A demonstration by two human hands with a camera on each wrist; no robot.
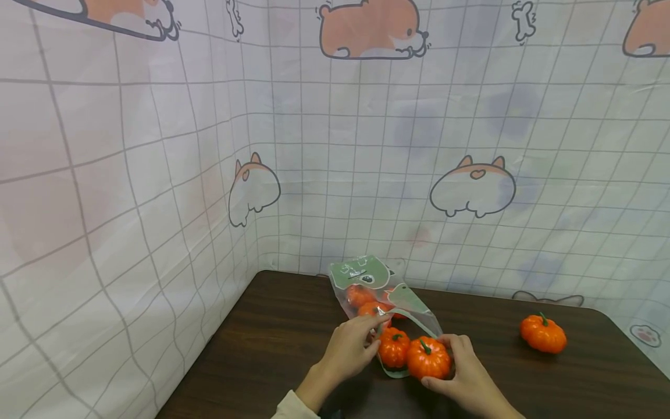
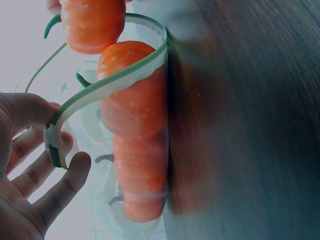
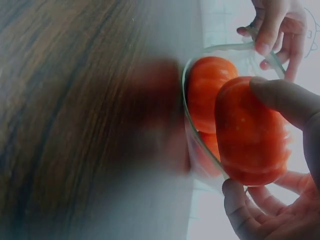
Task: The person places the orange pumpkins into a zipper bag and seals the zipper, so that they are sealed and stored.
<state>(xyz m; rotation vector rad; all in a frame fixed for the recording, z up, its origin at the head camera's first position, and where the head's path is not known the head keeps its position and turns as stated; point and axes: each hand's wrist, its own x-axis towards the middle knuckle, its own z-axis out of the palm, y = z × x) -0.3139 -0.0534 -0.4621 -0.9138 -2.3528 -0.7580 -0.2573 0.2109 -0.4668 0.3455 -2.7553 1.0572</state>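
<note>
Pumpkin [image 1: 428, 359] gripped by right hand [image 1: 467, 375] at open end of bag [image 1: 413, 299]; left hand [image 1: 349, 347] pinches rim [image 2: 120, 75]. Best spread rim wide, ease pumpkin straight through, without shoving inner pumpkins [image 1: 392, 349].

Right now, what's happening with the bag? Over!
Left grip holding bag rim. Right grip holding pumpkin at rim. Second pumpkin just inside, maybe in the way.

Plain cream-coloured left sleeve [image 1: 295, 406]

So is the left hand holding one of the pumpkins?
No, the left hand holds the bag's green rim, and it is the right hand that grips a pumpkin.
</note>
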